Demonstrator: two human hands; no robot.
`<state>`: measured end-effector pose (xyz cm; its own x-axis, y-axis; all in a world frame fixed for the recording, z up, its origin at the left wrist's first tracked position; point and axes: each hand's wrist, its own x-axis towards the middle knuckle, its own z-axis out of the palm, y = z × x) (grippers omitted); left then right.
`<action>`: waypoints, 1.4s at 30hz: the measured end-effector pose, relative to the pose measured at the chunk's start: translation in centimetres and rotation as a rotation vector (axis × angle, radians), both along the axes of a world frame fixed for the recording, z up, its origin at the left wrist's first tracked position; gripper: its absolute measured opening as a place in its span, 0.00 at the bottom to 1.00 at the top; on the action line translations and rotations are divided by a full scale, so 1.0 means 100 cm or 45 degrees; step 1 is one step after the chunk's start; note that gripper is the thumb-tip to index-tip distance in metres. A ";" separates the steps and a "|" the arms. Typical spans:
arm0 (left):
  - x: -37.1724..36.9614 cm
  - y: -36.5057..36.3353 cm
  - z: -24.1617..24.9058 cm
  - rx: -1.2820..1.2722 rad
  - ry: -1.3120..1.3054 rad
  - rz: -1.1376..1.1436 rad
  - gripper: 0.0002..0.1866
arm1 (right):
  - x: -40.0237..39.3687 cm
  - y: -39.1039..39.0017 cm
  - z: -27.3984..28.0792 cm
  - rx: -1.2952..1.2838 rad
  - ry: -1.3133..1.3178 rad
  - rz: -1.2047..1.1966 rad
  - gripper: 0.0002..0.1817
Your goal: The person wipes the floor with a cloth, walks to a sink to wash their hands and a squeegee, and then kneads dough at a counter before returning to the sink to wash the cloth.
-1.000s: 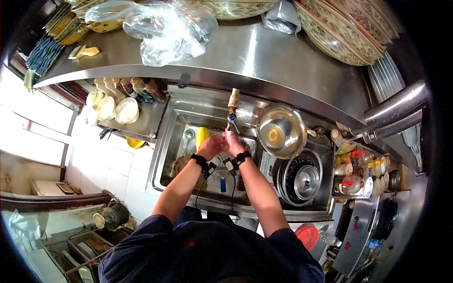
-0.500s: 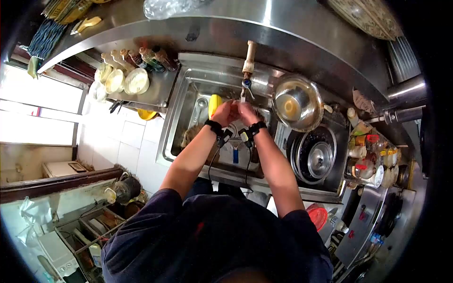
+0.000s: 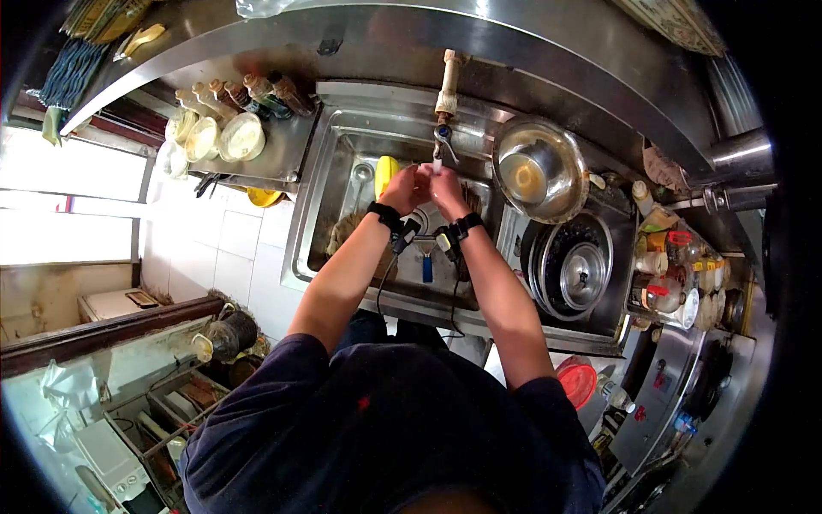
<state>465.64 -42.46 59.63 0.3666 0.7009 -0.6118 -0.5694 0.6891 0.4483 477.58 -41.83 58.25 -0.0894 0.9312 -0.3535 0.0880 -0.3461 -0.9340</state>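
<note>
Both my hands are together over the sink [image 3: 301,257], just below the tap [image 3: 443,137]. Water from the spout falls onto my right hand [image 3: 446,187], whose fingers are loosely curved with nothing seen in them. Close against it, my left hand [image 3: 406,188] is cupped, its palm turned inward and no object visible in it. How far the fingers of the two hands touch is hard to see. Left of my left hand, a yellow object [image 3: 387,171] lies in the sink. Black straps with small devices circle both wrists. Below them, a blue-handled item [image 3: 427,267] lies in the basin.
A large metal bowl [image 3: 555,154] rests right of the tap, above stacked round pans [image 3: 541,278]. White tubs [image 3: 242,137] and several bottles [image 3: 257,87] stand on the left shelf. Jars and bottles [image 3: 676,274] crowd the right side. A steel shelf edge [image 3: 548,53] spans above.
My hands stay together under the tap, shifting slightly. The view has moved a little, so the surroundings sit somewhat higher in it.
</note>
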 end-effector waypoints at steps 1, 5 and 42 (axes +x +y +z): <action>0.001 -0.002 0.010 -0.008 0.027 0.026 0.20 | 0.001 -0.006 0.012 -0.178 0.394 -0.089 0.14; -0.004 0.003 -0.006 0.020 -0.190 0.057 0.23 | 0.009 -0.008 0.019 -0.392 0.874 -0.130 0.17; 0.047 0.040 -0.001 -0.339 -0.298 0.464 0.32 | 0.115 -0.134 0.088 -0.277 0.617 -0.354 0.23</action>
